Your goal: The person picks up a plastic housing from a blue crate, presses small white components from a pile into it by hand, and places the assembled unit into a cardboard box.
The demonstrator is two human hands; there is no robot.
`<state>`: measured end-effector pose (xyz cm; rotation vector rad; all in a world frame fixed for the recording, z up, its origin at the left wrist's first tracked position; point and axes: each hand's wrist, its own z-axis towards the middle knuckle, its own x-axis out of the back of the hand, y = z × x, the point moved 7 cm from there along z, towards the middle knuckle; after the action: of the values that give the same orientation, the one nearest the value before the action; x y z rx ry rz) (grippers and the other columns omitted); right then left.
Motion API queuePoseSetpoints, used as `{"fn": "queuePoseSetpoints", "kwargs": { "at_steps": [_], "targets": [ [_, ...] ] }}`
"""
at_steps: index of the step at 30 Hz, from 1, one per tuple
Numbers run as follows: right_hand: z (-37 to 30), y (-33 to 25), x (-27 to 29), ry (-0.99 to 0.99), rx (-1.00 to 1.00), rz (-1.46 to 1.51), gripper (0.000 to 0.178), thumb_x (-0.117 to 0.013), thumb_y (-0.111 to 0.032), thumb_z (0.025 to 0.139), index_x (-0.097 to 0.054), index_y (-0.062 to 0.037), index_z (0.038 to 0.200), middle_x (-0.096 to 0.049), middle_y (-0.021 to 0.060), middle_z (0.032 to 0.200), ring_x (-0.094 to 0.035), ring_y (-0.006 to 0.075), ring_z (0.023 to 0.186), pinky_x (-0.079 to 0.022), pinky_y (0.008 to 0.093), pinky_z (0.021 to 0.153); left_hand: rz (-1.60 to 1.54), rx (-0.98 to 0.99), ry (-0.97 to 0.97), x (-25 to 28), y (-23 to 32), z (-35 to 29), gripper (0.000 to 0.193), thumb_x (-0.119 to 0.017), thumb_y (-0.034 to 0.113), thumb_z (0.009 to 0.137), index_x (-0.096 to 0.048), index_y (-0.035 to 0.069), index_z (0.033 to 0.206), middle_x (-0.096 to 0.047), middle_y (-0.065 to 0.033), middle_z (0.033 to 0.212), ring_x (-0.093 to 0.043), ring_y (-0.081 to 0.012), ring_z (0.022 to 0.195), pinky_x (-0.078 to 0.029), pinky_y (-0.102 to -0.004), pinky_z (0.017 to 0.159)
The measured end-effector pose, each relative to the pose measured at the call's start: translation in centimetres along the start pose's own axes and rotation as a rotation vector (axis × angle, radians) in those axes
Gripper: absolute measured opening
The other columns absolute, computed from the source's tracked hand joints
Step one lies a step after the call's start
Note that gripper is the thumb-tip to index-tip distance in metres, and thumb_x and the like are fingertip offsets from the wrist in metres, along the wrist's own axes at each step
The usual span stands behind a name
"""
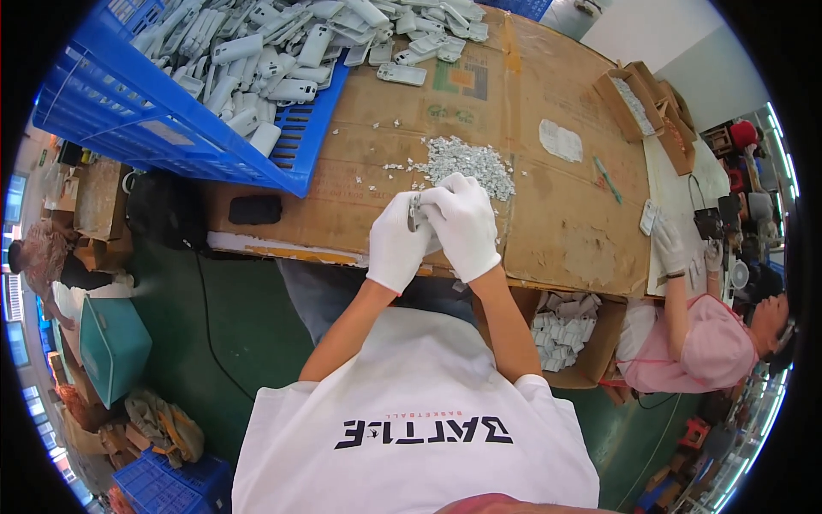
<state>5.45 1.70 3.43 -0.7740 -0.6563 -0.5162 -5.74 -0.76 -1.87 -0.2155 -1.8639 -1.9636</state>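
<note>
Both my hands wear white gloves and meet at the table's near edge, in front of a heap of tiny whitish pieces (469, 164). My left hand (395, 246) is closed, and a small grey, shiny part (415, 212) shows at its fingers. Pressed against it from the right, my right hand (465, 228) has its fingers curled in. Gloves hide most of what lies between them, so its kind cannot be told. Beyond, at the upper left, white plastic casings (314, 44) with dark oval openings are piled up, spilling from a blue plastic crate (163, 116).
Brown cardboard covers the table (565, 218). On it lie a black pouch (255, 209), a crumpled white sheet (561, 140) and a green pen (608, 180). A cardboard box (604, 343) of white parts stands below the edge. At right, a gloved co-worker (698, 343) sits near a white casing (648, 217).
</note>
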Motion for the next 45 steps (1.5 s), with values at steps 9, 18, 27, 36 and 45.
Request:
{"fn": "queuePoseSetpoints", "kwargs": {
  "at_steps": [9,18,27,36,45],
  "targets": [
    [2.3,7.2,-1.5,0.198,-0.077,-0.259,0.011,-0.067,-0.01,0.084,-0.059,-0.0108,0.092,-0.062,0.0094,0.091,-0.063,0.0298,0.081,-0.053,0.0419,0.07,0.91,-0.705,0.194,-0.4,2.1,10.1,0.006,-0.061,0.017,0.086,-0.06,0.018,0.092,-0.058,-0.002,0.081,-0.066,-0.0181,0.077,-0.056,-0.0355,0.067],
    [2.4,7.9,-2.2,0.226,-0.306,0.302,0.01,-0.068,-0.005,0.086,-0.064,-0.0067,0.095,-0.068,0.0113,0.09,-0.067,0.0268,0.073,-0.053,0.0347,0.069,1.092,-0.534,0.068,-0.2,1.9,14.0,0.007,-0.058,0.024,0.093,-0.058,0.018,0.089,-0.064,-0.0017,0.08,-0.07,-0.0188,0.074,-0.056,-0.035,0.057],
    [3.1,7.0,-1.7,0.273,-0.286,0.369,0.009,-0.068,-0.004,0.087,-0.064,-0.004,0.096,-0.064,0.0086,0.092,-0.065,0.0189,0.077,-0.052,0.0303,0.07,0.565,-0.552,0.054,1.1,1.7,14.4,0.022,-0.067,0.023,0.087,-0.067,0.015,0.107,-0.07,-0.0089,0.089,-0.071,-0.0255,0.088,-0.056,-0.038,0.075],
    [3.9,6.1,0.2,0.39,-0.124,0.113,0.015,-0.07,-0.002,0.082,-0.064,-0.0064,0.095,-0.058,0.0092,0.104,-0.062,0.026,0.089,-0.051,0.0349,0.076,0.16,-0.267,-0.068,-0.2,3.3,10.7,0.037,-0.072,0.018,0.079,-0.068,0.014,0.115,-0.073,-0.0112,0.101,-0.071,-0.0283,0.089,-0.055,-0.0382,0.079],
    [4.0,4.7,1.8,0.323,-0.101,-0.088,0.013,-0.069,-0.002,0.082,-0.064,-0.007,0.093,-0.059,0.0095,0.104,-0.062,0.028,0.094,-0.051,0.0377,0.079,0.217,-0.386,0.045,-0.3,4.3,9.3,0.035,-0.07,0.015,0.082,-0.068,0.011,0.116,-0.073,-0.0118,0.097,-0.071,-0.0242,0.08,-0.055,-0.034,0.074]
  ]
}}
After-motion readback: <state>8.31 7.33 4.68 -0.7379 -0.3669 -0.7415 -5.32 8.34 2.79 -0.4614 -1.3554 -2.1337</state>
